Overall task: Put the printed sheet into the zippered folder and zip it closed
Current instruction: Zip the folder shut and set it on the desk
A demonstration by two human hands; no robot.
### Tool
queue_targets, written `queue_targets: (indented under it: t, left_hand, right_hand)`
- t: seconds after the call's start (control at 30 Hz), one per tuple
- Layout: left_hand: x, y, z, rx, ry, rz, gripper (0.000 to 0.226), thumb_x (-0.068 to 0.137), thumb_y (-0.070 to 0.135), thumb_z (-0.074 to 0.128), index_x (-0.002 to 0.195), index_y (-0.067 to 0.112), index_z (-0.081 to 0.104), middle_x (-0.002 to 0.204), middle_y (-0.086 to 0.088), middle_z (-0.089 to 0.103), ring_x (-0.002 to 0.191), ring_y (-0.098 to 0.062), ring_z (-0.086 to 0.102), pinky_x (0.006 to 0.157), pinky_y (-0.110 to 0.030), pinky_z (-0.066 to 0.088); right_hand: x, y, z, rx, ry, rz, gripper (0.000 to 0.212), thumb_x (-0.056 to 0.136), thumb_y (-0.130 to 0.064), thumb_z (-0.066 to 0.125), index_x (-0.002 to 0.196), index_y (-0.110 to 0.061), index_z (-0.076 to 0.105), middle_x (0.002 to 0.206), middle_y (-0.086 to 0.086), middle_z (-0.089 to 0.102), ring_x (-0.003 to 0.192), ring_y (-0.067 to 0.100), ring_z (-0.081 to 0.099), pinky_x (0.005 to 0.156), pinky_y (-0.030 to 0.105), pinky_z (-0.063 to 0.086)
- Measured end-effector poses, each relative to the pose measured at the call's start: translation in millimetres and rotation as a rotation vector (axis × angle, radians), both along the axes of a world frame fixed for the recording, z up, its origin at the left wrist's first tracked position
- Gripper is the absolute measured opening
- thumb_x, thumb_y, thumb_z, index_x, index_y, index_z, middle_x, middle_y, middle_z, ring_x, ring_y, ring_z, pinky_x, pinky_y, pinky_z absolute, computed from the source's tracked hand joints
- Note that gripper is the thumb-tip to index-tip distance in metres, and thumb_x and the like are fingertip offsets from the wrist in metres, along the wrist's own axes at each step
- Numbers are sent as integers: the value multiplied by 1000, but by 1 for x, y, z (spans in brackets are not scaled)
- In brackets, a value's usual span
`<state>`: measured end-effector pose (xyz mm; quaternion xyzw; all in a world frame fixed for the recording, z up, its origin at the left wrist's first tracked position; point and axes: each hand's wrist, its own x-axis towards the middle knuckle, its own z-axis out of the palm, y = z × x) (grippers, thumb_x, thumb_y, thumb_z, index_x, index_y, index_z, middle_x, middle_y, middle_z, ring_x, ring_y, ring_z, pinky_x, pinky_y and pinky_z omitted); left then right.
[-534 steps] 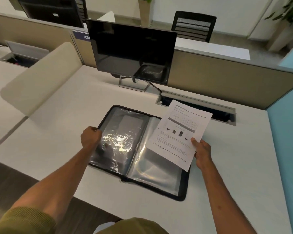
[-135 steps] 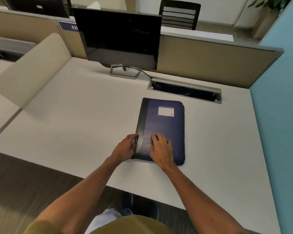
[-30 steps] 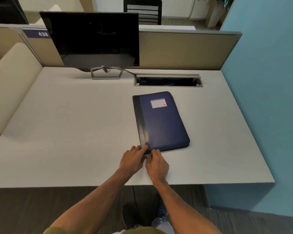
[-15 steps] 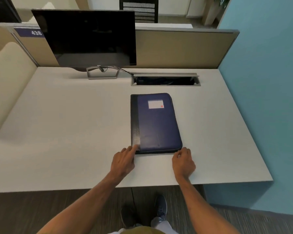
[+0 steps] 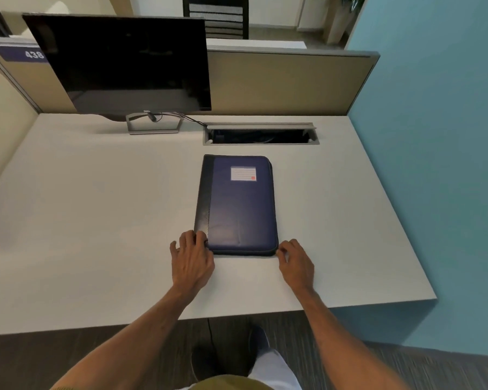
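The left hand presses straight fingers on the near-left corner of the shut zippered folder on the bench; the right hand has slid from beside it to the near-right corner, fingers curled, grip unclear; near edge likely zipped, long side left.

Your zippered folder is dark navy, with a black strip down its left edge and a white label ruled in faint lines and marked with one red spot. Your table is pale grey-white, the monitor black, the partition tan, the wall teal, and the floor dark with fine streaks.
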<state>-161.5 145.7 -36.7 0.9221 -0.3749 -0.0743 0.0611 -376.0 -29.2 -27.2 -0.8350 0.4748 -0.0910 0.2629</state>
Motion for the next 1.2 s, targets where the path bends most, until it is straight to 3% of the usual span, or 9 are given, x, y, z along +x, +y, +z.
queue_targets:
  t: [0.2, 0.33, 0.43, 0.6, 0.7, 0.87, 1.0, 1.13, 1.2]
  left_hand:
    - [-22, -44, 1, 4, 52, 44, 43, 110, 42, 39, 146, 20, 45, 160, -8, 40, 150, -31, 40, 125, -50, 33]
    - [-41, -74, 1, -51, 156, 249, 49, 110, 42, 45, 152, 17, 41, 173, -12, 26, 164, -34, 24, 131, -56, 24]
    - [-56, -86, -1, -218, 208, 469, 63, 107, 37, 55, 161, 12, 34, 177, -12, 19, 166, -35, 18, 135, -57, 20]
    - [-80, -83, 1, -514, 374, 1038, 81, 99, 34, 73, 161, 5, 31, 165, -19, 33, 151, -43, 40, 125, -58, 38]
    - [-77, -73, 3, -604, 548, 1235, 61, 102, 40, 71, 144, 5, 44, 147, -21, 55, 132, -44, 59, 114, -54, 49]
    - [-65, -49, -3, -548, 681, 1215, 51, 105, 45, 65, 124, -2, 62, 121, -24, 74, 115, -45, 70, 106, -54, 57]
    - [-57, -42, -3, -611, 734, 1171, 51, 105, 40, 67, 119, -9, 66, 112, -28, 75, 108, -45, 72, 98, -54, 60]
    - [-54, -37, 0, -672, 782, 1177, 50, 105, 36, 68, 116, -12, 65, 117, -31, 73, 100, -41, 69, 94, -51, 59]
    - [-51, -36, 3, -690, 801, 1194, 43, 105, 34, 69, 109, -8, 63, 115, -31, 72, 97, -39, 68, 99, -57, 60]
  right_hand:
    - [0, -21, -6, -65, 40, 240, 21, 108, -25, 60, 112, -11, 75, 111, 0, 72, 96, 17, 69, 83, 32, 57]
    - [4, -28, -10, -193, 61, 514, 30, 110, -28, 54, 116, -12, 78, 113, 4, 75, 97, 22, 73, 80, 37, 59]
    - [14, -17, -14, -236, 40, 605, 34, 110, -32, 50, 113, -16, 79, 112, 3, 77, 95, 23, 74, 77, 40, 60]
    - [33, 9, -21, -241, -25, 703, 30, 106, -33, 57, 99, -18, 82, 99, 1, 78, 82, 22, 74, 68, 40, 61]
    - [50, 27, -21, -238, -76, 757, 27, 104, -37, 64, 101, -19, 84, 96, 0, 81, 76, 19, 75, 67, 32, 63]
    - [65, 48, -24, -110, -26, 743, 39, 110, -46, 50, 128, -23, 76, 123, -4, 77, 101, 16, 75, 92, 32, 62]
    - [63, 45, -22, -136, 4, 729, 38, 110, -42, 49, 136, -26, 71, 129, -7, 74, 109, 14, 73, 91, 30, 60]
    - [66, 26, -18, -127, 48, 637, 34, 110, -38, 48, 132, -23, 69, 128, -5, 72, 108, 16, 72, 91, 32, 60]
    - [68, 14, -17, -151, 68, 613, 33, 111, -39, 45, 130, -24, 67, 128, -5, 70, 108, 16, 71, 90, 31, 59]
